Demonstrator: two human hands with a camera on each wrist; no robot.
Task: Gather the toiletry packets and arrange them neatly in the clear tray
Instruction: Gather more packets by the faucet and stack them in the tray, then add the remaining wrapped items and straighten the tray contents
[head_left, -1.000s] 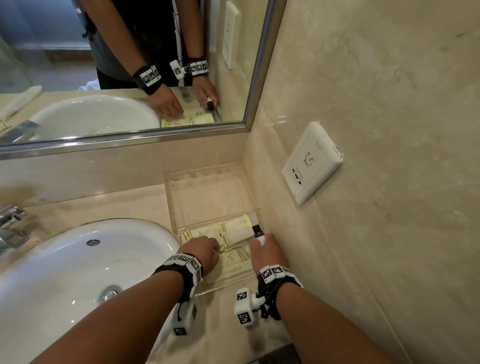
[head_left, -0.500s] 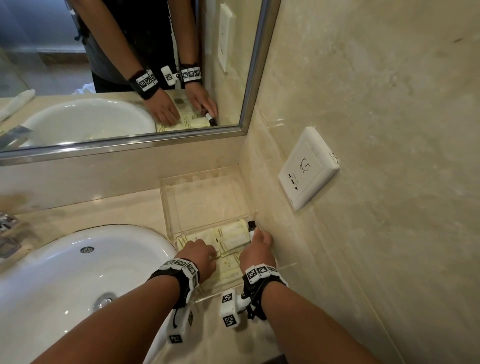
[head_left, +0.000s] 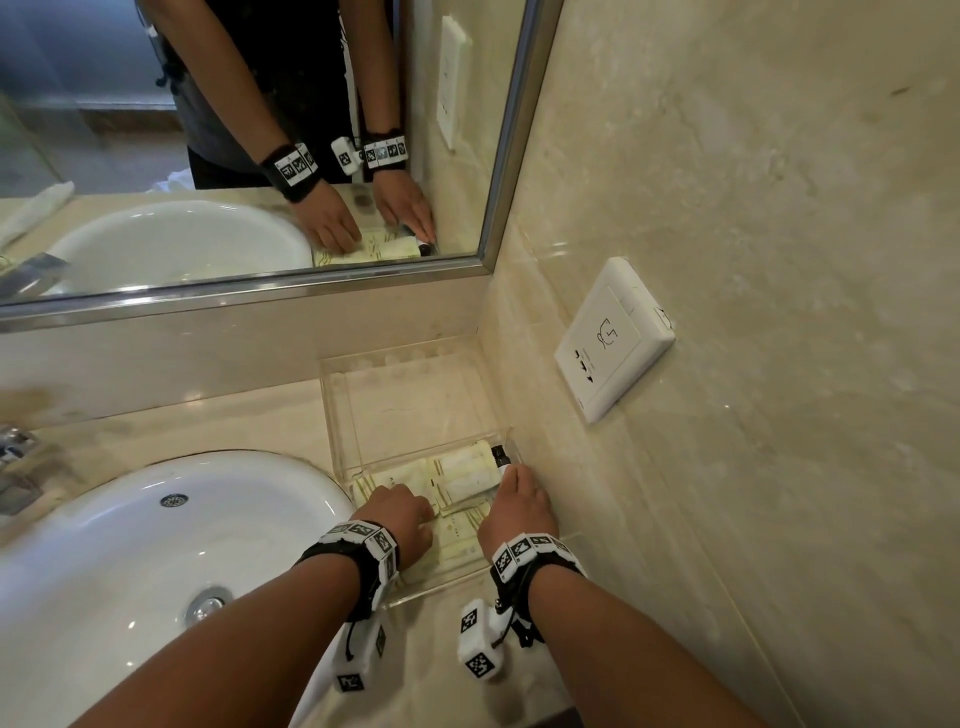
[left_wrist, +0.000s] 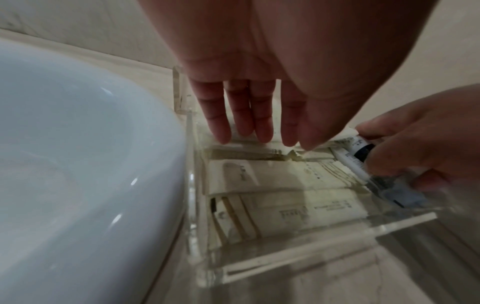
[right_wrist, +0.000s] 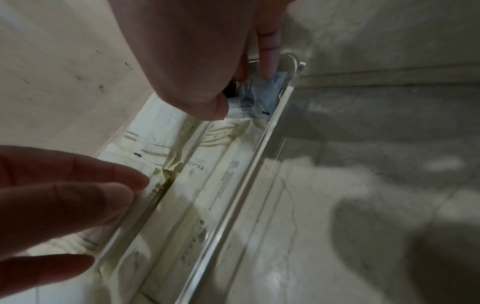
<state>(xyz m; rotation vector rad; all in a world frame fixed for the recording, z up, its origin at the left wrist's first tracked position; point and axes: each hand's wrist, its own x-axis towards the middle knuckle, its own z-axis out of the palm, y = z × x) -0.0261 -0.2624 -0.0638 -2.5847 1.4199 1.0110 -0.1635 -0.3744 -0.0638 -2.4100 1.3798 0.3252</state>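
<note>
From the head view, the clear tray (head_left: 337, 415) is sitting in the counter's far right corner, against the wall and just beside the sink (head_left: 156, 545). The cream packets (head_left: 457, 475) are lying flat in the tray's near end. The left hand (head_left: 397, 519) is resting on them, and the right hand (head_left: 514, 512) is reaching to a small dark-capped tube (head_left: 500, 456) at the tray's right wall.

In the left wrist view, the left hand (left_wrist: 249, 86) is pointing straight fingers (left_wrist: 244, 115) down onto the packets (left_wrist: 280, 179), gripping nothing. The right hand (left_wrist: 420, 139) is pinching the tube (left_wrist: 361, 150).

In the right wrist view, the right hand (right_wrist: 197, 53) is curling thumb and fingers at the tube's dark cap, beside a bluish sachet (right_wrist: 262, 90). The packets (right_wrist: 205, 164) are lining the tray (right_wrist: 262, 148) lengthwise.
</note>
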